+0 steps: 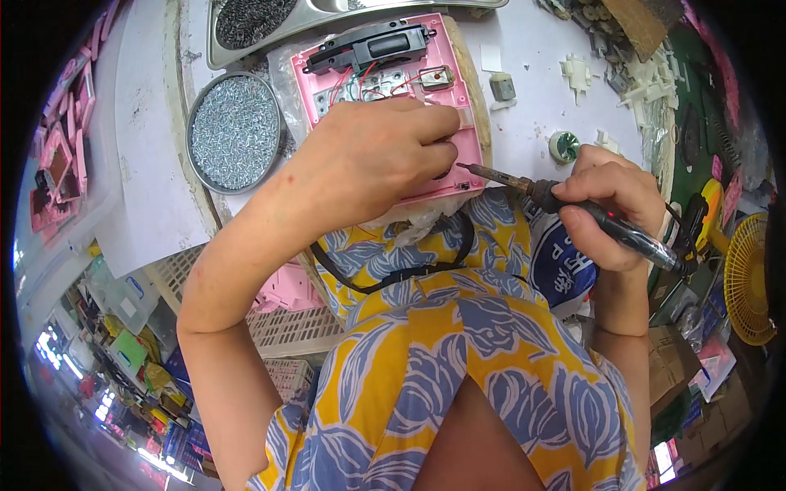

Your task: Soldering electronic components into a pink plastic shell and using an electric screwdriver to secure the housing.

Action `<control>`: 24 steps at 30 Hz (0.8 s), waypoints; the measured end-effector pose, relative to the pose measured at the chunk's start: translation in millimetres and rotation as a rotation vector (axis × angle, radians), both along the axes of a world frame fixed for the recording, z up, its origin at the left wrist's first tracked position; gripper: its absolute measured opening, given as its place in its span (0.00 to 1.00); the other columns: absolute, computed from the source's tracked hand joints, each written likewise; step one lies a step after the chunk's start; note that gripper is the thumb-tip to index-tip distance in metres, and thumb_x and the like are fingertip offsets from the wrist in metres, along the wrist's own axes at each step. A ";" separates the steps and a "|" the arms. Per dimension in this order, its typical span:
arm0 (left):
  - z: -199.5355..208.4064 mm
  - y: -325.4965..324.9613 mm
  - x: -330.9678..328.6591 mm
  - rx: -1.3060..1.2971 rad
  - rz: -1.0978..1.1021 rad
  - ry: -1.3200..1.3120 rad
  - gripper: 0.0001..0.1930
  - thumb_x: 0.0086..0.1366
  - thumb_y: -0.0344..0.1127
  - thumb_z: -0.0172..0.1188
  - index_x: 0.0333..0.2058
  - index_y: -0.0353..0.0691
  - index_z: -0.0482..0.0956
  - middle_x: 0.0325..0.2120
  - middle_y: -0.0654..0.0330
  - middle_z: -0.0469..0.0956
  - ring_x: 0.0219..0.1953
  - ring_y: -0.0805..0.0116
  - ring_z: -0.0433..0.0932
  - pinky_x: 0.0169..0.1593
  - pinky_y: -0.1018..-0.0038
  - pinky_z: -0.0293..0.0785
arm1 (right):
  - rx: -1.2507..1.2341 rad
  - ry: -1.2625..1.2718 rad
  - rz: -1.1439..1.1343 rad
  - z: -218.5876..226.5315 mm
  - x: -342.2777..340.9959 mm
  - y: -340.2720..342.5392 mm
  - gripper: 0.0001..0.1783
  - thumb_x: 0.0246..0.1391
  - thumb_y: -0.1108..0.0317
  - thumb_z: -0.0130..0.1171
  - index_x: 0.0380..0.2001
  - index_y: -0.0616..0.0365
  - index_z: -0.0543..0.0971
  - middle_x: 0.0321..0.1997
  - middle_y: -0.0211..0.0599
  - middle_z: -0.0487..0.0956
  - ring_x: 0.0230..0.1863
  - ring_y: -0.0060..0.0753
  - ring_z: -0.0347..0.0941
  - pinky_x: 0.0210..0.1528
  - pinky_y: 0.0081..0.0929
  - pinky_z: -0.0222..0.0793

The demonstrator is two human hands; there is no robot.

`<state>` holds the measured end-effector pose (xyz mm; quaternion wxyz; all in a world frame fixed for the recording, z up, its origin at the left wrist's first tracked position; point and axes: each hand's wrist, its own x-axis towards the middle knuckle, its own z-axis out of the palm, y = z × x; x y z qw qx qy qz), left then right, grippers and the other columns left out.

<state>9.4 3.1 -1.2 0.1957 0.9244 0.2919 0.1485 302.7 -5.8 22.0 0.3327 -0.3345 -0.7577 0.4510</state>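
Observation:
My right hand grips a soldering iron by its dark handle, with a small red light showing on it. The iron's tip points left, close to the right side of an open pink plastic housing. Over the housing's lower part lies my left hand, fingers curled and pressed together; whatever they pinch is hidden. A black speaker-like bar sits along the housing's far end. Red and green wires run below it to a small metal-cased part and silvery plates.
A round dish of small silvery screws stands left of the housing, near a metal tray with dark small parts. White plastic pieces, a grey block and a small round tub lie right. A yellow fan stands far right.

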 end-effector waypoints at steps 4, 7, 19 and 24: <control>0.1 3.7 -0.2 0.053 -0.062 0.039 0.12 0.52 0.33 0.64 0.38 0.44 0.81 0.36 0.66 0.76 0.36 0.66 0.80 0.32 0.70 0.78 | 0.011 -0.018 0.030 -2.6 -2.2 0.2 0.09 0.45 0.70 0.71 0.31 0.60 0.83 0.18 0.29 0.70 0.18 0.23 0.62 0.21 0.25 0.52; 0.8 5.8 -1.1 0.069 -0.091 0.052 0.11 0.53 0.34 0.64 0.37 0.44 0.82 0.36 0.68 0.75 0.36 0.68 0.79 0.31 0.71 0.77 | 0.011 -0.018 0.042 -3.7 -3.1 0.6 0.09 0.45 0.70 0.71 0.32 0.59 0.83 0.18 0.29 0.70 0.18 0.24 0.63 0.21 0.25 0.52; 2.0 10.7 -0.7 0.082 -0.147 0.069 0.10 0.53 0.36 0.64 0.36 0.45 0.83 0.37 0.71 0.76 0.35 0.71 0.77 0.29 0.72 0.76 | 0.004 -0.034 0.052 -1.8 -8.5 3.8 0.09 0.45 0.71 0.71 0.32 0.60 0.84 0.18 0.29 0.70 0.18 0.24 0.63 0.21 0.24 0.53; -0.1 12.9 -3.3 0.103 -0.174 0.054 0.09 0.52 0.35 0.62 0.33 0.45 0.84 0.38 0.71 0.77 0.36 0.71 0.77 0.30 0.72 0.77 | -0.058 0.033 -0.032 1.6 7.1 -3.6 0.10 0.46 0.71 0.70 0.32 0.64 0.83 0.19 0.28 0.71 0.20 0.20 0.62 0.23 0.23 0.51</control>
